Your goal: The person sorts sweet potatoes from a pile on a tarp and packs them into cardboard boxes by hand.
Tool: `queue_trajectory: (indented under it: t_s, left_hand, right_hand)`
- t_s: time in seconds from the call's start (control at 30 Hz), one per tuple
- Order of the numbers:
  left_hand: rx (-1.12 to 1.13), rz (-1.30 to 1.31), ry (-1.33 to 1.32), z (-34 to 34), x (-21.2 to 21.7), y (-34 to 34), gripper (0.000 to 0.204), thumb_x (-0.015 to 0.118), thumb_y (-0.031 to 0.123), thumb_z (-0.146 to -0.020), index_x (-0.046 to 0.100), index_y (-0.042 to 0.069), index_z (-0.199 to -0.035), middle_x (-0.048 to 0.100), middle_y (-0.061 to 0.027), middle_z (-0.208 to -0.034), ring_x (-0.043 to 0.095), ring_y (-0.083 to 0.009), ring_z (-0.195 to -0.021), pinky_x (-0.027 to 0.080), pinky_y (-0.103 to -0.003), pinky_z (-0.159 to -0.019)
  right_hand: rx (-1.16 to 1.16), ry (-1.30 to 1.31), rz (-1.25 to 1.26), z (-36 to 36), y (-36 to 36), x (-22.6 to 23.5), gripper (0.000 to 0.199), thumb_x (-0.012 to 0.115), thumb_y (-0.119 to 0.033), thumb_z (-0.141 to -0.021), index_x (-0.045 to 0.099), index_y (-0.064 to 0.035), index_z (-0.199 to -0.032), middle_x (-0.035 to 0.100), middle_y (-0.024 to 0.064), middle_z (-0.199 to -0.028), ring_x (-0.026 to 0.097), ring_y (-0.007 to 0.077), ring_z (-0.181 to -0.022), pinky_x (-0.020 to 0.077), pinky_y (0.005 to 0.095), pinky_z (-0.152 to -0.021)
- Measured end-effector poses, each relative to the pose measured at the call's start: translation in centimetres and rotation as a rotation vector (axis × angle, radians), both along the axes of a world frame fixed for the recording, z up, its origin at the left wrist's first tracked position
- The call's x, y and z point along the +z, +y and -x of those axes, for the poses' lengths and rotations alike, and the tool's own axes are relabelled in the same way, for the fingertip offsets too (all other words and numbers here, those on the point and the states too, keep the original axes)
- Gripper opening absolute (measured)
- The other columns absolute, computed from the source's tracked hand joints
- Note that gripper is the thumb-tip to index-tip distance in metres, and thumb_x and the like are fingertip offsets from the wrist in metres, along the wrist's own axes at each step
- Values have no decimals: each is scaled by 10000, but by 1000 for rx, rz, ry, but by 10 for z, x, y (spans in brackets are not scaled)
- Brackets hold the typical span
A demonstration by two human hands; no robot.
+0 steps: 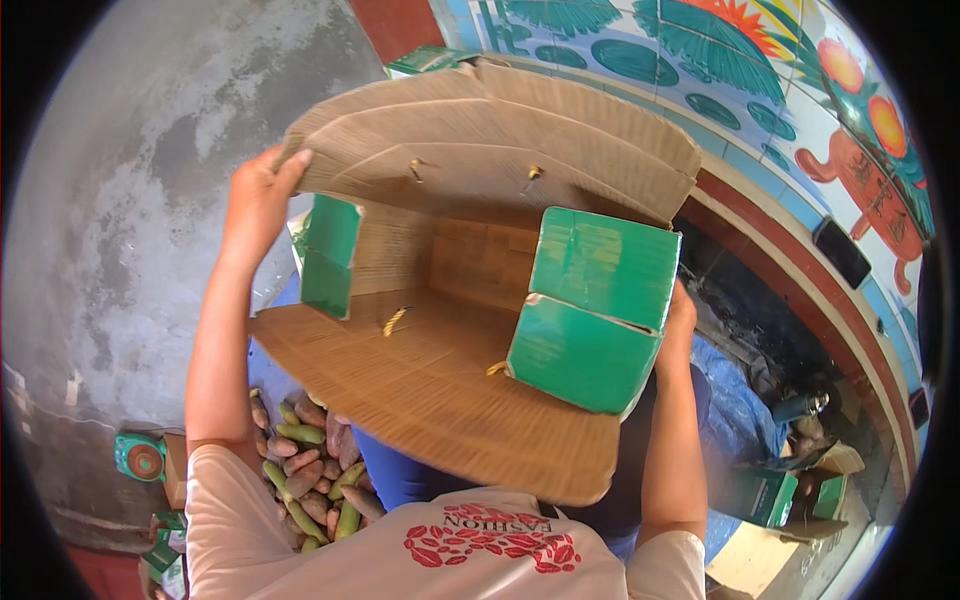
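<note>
The left hand (258, 200) gripped the upper flap of an open cardboard box (450, 300), fingers curled over its edge. The right hand (678, 325) pressed the box's green side, its fingers hidden. Mangoes (310, 465) lay below.

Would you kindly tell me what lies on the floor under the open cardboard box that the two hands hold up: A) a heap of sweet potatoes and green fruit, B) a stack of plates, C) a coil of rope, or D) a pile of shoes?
A: beneath the cardboard box, by the left forearm, a heap of reddish sweet potatoes and green fruit covers the floor.
</note>
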State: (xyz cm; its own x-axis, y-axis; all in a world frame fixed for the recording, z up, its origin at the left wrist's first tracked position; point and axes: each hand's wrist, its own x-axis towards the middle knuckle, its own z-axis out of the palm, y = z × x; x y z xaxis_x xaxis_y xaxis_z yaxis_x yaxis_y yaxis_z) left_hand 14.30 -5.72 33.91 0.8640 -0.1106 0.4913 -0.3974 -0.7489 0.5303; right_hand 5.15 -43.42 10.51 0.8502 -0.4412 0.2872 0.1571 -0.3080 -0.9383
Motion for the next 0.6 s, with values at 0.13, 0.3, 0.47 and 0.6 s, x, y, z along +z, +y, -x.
queue_trajectory:
  t_s: [0.13, 0.3, 0.47, 0.6]
  left_hand:
    - [81, -235, 28, -21, -56, -30, 298, 598, 231, -854, 636, -26, -1000, 661, -196, -851, 634, -276, -746, 481, -335, -719]
    - [-13, -235, 112, -34, -144, -64, 311, 598, 268, -831, 644, 10, -998, 622, -245, -891, 603, -388, -838, 477, -401, -751]
    - [13, -326, 208, -52, -220, -66, 326, 587, 297, -825, 646, 21, -987, 628, -226, -894, 604, -377, -843, 478, -429, -744]
    - [-4, -326, 240, -57, -249, -72, 301, 593, 291, -819, 650, 48, -988, 633, -213, -857, 608, -371, -828, 477, -444, -735]
  right_hand:
    - [13, 54, -296, 5, -12, 2, 365, 450, -317, -955, 617, 6, -917, 612, 38, -806, 528, 106, -756, 418, 250, -692]
    - [54, 156, -560, 12, -25, 7, 431, 436, -365, -956, 598, 19, -1067, 620, 76, -967, 542, 137, -901, 413, 257, -812]
    - [75, 250, -477, 16, -29, 0, 402, 514, -318, -920, 569, 19, -1132, 613, 108, -1050, 556, 181, -953, 419, 285, -841]
    - [113, 363, -342, 14, -28, 3, 356, 553, -264, -891, 583, 17, -1107, 624, 119, -1013, 563, 188, -950, 425, 293, -834]
